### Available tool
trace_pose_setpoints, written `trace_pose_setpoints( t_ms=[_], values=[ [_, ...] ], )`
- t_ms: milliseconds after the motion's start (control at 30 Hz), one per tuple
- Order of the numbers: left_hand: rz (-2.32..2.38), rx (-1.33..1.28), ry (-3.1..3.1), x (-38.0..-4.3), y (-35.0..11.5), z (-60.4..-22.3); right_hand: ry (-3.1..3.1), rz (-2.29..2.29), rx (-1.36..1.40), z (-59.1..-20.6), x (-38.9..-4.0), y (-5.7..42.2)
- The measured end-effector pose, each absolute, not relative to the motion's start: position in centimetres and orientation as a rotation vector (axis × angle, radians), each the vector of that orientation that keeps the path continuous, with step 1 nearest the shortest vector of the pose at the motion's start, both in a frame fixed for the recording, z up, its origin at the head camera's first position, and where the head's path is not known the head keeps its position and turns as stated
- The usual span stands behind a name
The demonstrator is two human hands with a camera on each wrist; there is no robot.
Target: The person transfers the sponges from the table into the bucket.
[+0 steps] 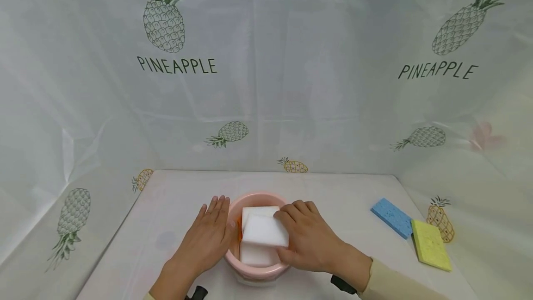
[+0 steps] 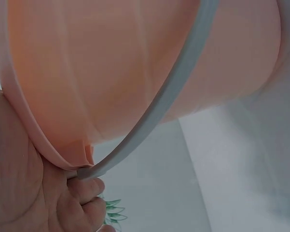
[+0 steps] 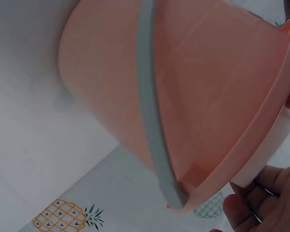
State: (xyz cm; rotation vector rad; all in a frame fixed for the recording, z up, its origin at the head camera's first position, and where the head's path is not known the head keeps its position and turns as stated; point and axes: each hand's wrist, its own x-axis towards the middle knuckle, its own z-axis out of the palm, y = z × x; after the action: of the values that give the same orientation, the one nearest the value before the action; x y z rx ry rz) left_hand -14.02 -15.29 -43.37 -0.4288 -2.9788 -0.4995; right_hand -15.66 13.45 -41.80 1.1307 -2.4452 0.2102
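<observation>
A pink bucket [image 1: 259,196] with a grey carrying handle [image 2: 170,92] stands upright near the front of the table. My left hand [image 1: 207,237] rests flat against the left side of its rim, fingers straight. At the right side, my right hand [image 1: 313,237] pinches a white sponge [image 1: 265,231] between thumb and fingers, at the bucket's mouth. That sponge [image 3: 266,153] shows just past the rim in the right wrist view. Under it, inside the bucket, lie more white sponges [image 1: 259,255]. A sliver of something orange [image 1: 239,228] shows by the inner left wall, mostly hidden.
To the right on the white table [image 1: 333,193] lie a blue sponge [image 1: 392,217] and a yellow sponge [image 1: 431,245], close together at the edge. A pineapple-print sheet [image 1: 291,82] rises behind the table and along both sides.
</observation>
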Motion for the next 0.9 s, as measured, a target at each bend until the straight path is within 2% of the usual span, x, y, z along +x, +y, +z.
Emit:
trace_pose_setpoints(
  t_ms=[433, 900],
  values=[
    [-0.528, -0.429, -2.988, -13.97, -15.35, -43.47, -2.449, 0.117, 1.246, -41.44, -15.7, 12.88],
    [-0.537, -0.419, -2.944, -13.79, -15.27, -43.72, -2.551, 0.117, 1.247, -41.18, -15.77, 13.03]
  ],
)
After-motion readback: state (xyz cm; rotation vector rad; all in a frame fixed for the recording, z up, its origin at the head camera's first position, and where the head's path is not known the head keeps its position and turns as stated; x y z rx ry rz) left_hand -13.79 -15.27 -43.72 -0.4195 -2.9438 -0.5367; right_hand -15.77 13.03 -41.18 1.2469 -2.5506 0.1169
